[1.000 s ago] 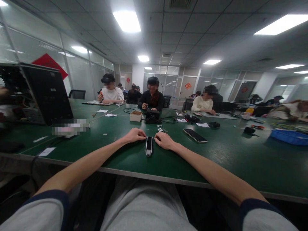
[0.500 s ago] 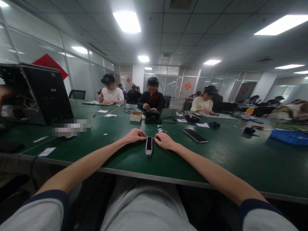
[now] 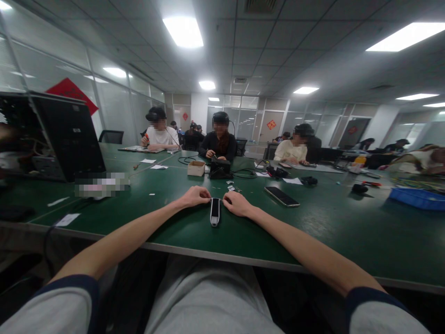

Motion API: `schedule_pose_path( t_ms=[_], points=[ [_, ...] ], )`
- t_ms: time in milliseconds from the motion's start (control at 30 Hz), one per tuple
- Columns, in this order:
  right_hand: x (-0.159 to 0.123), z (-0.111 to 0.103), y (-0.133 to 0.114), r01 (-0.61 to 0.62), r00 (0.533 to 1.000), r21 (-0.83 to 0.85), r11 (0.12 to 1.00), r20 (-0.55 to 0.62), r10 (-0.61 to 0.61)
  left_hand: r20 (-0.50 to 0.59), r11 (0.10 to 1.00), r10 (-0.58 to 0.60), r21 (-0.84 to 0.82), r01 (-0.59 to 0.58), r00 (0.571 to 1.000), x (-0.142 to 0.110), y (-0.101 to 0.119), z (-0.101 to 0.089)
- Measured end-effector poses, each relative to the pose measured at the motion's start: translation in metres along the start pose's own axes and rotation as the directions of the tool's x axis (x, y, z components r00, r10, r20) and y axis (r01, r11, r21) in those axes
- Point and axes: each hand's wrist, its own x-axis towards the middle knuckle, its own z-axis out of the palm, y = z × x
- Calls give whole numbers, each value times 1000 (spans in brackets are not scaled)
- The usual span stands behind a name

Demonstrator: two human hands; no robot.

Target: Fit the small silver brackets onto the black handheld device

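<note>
A slim, long device (image 3: 215, 211) with a dark face and a whitish frame lies on the green table, its narrow end toward me. To the left of its far end is my left hand (image 3: 196, 195), fingers bent and pressed together at the tips. My right hand (image 3: 237, 204) is curled closed on the other side, its fingertips close to the device. Whether the fingertips touch the device or pinch something tiny is too small to make out.
Small loose bits (image 3: 231, 188) lie beyond my hands, with a cardboard box (image 3: 196, 169) and a black object (image 3: 220, 169) farther back. A phone (image 3: 282, 196) and a blue tray (image 3: 417, 198) are to the right. A computer case (image 3: 74, 139) stands left. Several people sit around.
</note>
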Motion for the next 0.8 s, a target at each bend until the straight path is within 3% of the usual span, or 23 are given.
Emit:
schedule_pose_path(
  t_ms=[800],
  points=[
    [1,-2,-2,-2,1000,-3,1000,15,2,-3,1000,12,21,-12,1000,-1,3,-1]
  ],
)
